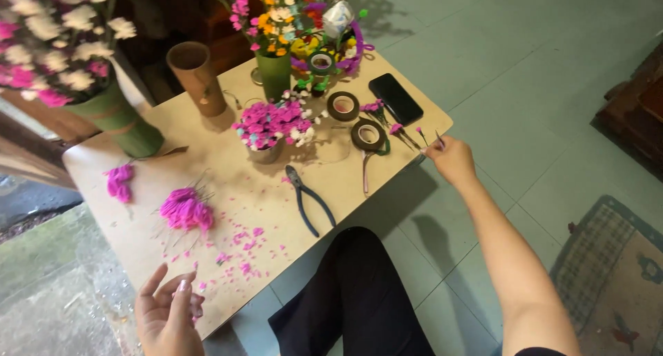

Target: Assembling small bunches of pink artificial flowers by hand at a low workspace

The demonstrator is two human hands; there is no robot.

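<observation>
My right hand (450, 158) reaches out to the table's right edge and pinches a thin wire stem (439, 138) near small pink flower stems (397, 129). My left hand (168, 316) hovers at the near edge of the low wooden table (228, 169), fingers apart, holding nothing that I can see. It is close to scattered pink petal scraps (242, 249) and a bundle of pink paper flowers on wires (185, 209). Blue-handled pliers (307, 197) lie near the table's front middle.
Two brown tape rolls (356, 120), a black phone (395, 98), a cup of pink and white flowers (266, 129), green vases with bouquets (274, 69), a brown tube (195, 76) and a large green vase (121, 124) stand on the table. My knee (356, 259) is under the front edge; a rug (611, 273) lies right.
</observation>
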